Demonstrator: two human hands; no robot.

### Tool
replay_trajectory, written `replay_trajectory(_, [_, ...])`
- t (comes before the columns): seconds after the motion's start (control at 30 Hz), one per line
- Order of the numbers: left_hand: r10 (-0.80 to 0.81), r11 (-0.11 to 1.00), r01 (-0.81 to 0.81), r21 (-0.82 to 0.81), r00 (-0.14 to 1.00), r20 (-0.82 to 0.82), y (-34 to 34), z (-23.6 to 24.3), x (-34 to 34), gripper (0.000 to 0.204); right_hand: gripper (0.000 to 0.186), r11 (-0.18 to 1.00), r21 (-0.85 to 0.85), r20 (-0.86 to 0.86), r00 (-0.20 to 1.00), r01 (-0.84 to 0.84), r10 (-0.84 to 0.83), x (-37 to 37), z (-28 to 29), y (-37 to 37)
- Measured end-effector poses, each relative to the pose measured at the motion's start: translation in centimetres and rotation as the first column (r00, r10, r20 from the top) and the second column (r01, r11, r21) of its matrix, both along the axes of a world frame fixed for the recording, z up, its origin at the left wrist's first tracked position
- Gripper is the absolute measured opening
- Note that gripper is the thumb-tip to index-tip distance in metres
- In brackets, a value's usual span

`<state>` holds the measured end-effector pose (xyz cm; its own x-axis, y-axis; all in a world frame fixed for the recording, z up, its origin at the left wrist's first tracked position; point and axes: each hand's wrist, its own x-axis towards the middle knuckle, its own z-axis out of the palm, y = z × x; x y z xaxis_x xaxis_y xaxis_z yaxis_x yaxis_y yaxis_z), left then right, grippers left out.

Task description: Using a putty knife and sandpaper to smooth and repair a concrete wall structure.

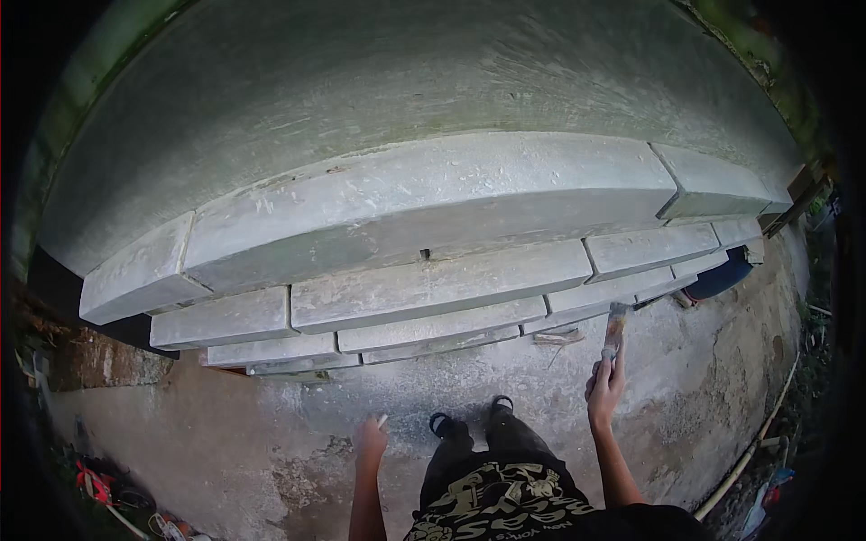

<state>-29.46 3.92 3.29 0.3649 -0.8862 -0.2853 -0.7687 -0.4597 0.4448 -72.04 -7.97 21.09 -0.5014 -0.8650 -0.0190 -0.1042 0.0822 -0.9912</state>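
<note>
My right hand [603, 389] grips a flat-bladed tool [615, 326] with grey and rusty patches, held upright near the lower rows of pale concrete blocks [442, 270]. These blocks form stepped ledges along the foot of a grey plastered surface [424, 72], with joints between them and a rough, whitish coating. My left hand [368, 437] is low, left of my legs, closed on a small white object [382, 420] too small to identify. My sandalled feet show between my two hands on the dusty concrete ground [298, 424].
Thin debris [557, 339] lies below the blocks. A dark blue object [722, 279] sits beyond their right end. A long pale pole [749, 442] runs along the right edge of the ground. Red and black items [95, 482] lie at the lower left.
</note>
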Motion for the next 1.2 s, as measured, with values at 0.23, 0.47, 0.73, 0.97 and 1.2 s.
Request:
replay_trajectory(0.23, [0.276, 0.694, -0.122, 0.709, 0.955, -0.105, 28.1, -21.0, -4.2, 0.055, 0.050, -0.100, 0.944, 0.236, 0.428, -0.316, 0.873, -24.2, -38.3, 27.7])
replay_trajectory(0.47, [0.868, 0.482, -0.862, 0.157, 0.446, -0.216, 26.2, -8.4, -2.8, 0.034, 0.068, 0.044, 0.959, 0.110, 0.507, -0.281, 0.855, -21.8, -37.8, 30.1])
replay_trajectory(0.73, [0.408, 0.512, -0.531, -0.675, 0.842, -0.354, 2.2, 19.8, 8.8, 0.024, 0.043, 0.542, 0.739, 0.006, 0.808, -0.401, 0.589, -12.1, -29.2, 10.8])
replay_trajectory(0.97, [0.383, 0.410, -0.067, -0.910, 0.918, 0.105, -12.4, 41.8, 5.6, 0.017, 0.047, 0.663, 0.673, 0.007, 0.899, -0.328, 0.437, -11.7, -25.8, 12.4])
replay_trajectory(1.2, [0.400, 0.710, 0.097, -0.697, 0.760, 0.513, -16.7, 43.1, 3.1, 0.022, 0.026, 0.601, 0.792, -0.085, 0.953, -0.112, 0.290, -12.2, -28.6, 27.5])
